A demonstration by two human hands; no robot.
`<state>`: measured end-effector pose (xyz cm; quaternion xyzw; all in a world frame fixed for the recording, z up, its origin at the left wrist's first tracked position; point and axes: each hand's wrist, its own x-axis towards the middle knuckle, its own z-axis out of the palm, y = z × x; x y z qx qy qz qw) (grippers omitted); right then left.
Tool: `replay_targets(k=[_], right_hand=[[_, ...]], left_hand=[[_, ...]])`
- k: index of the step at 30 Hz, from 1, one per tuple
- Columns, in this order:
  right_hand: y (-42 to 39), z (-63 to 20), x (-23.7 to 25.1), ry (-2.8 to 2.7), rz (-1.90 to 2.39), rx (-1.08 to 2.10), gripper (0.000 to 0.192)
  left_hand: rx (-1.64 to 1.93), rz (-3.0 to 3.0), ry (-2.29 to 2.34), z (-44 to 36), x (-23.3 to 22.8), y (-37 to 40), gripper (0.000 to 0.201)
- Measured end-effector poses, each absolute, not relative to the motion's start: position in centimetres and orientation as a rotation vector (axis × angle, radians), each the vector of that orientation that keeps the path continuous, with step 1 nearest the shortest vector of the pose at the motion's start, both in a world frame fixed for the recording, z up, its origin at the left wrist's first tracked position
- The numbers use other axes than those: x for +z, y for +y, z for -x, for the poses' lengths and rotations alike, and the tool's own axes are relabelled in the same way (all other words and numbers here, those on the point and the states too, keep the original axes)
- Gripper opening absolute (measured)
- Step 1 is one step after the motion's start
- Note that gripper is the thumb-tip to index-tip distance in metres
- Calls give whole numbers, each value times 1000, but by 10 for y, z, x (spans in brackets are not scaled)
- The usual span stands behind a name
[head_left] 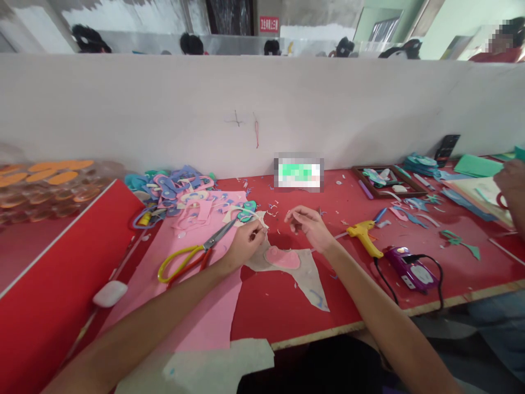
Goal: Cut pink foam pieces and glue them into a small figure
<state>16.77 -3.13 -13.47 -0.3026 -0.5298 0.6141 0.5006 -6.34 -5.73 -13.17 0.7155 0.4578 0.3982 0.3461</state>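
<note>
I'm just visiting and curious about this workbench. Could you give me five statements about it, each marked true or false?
1. The yellow glue gun lies to the right of the right hand. True.
2. The left hand is holding the scissors. False: they lie on the pink sheet.
3. A pink cutout rests on a pale piece. True.
4. The brown tray is at the table's left end. False: it is on the right side.
5. The scissors' handles are both blue. False: one is yellow.

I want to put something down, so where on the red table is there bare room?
Mostly bare: near the front edge, between the pink sheet and the gray sheet; right of the purple box and cord, in front of the green scrap. Crowded: back left, with the cutout pile, and around the tray.
</note>
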Motion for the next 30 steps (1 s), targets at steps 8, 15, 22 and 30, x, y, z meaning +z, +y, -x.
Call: replay_targets(k=[8, 15, 22, 30], right_hand=[[-32, -166, -134, -1293, 731, 1493, 33], [-34, -166, -132, -1285, 746, 1507, 34], [-32, -166, -133, -1301, 746, 1498, 35], [-32, -166, -134, -1284, 736, 1520, 36]], left_hand=[[1071, -1763, 1153, 61, -133, -54, 18], [997, -1734, 1159, 62, -133, -53, 22], [1003, -1637, 1116, 63, -134, -56, 35], [938, -1817, 1274, 65, -135, -55, 51]])
